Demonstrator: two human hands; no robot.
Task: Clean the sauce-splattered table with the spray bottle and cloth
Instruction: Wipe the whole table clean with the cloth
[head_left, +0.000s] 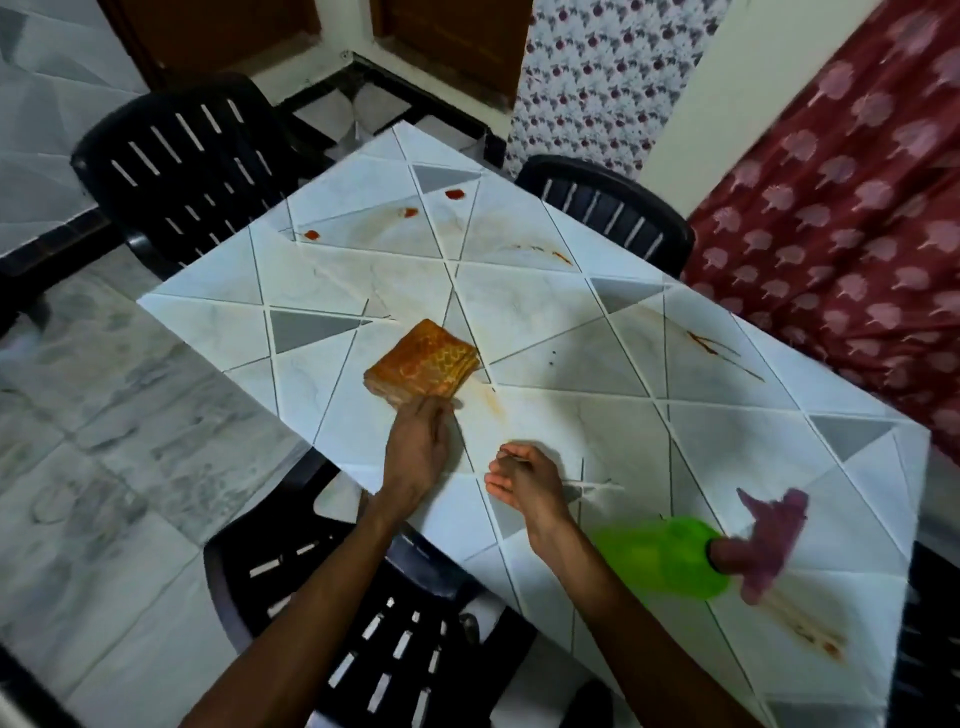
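A folded orange cloth (423, 364) lies on the white tiled table (571, 322), left of its middle. My left hand (415, 447) grips the cloth's near edge. My right hand (524, 478) hovers just right of it with loosely curled fingers and holds nothing. A green spray bottle (670, 558) with a purple trigger head lies blurred on its side near the table's right front, apart from both hands. Red sauce spots (454, 194) dot the far end. A sauce streak (704, 343) marks the right side, and an orange smear (810, 631) sits beside the bottle.
Black plastic chairs stand at the far left (176, 171), the far right (613, 213) and right under my arms (363, 623). A red patterned fabric (857, 234) hangs close along the table's right edge. Grey marble floor (104, 415) lies to the left.
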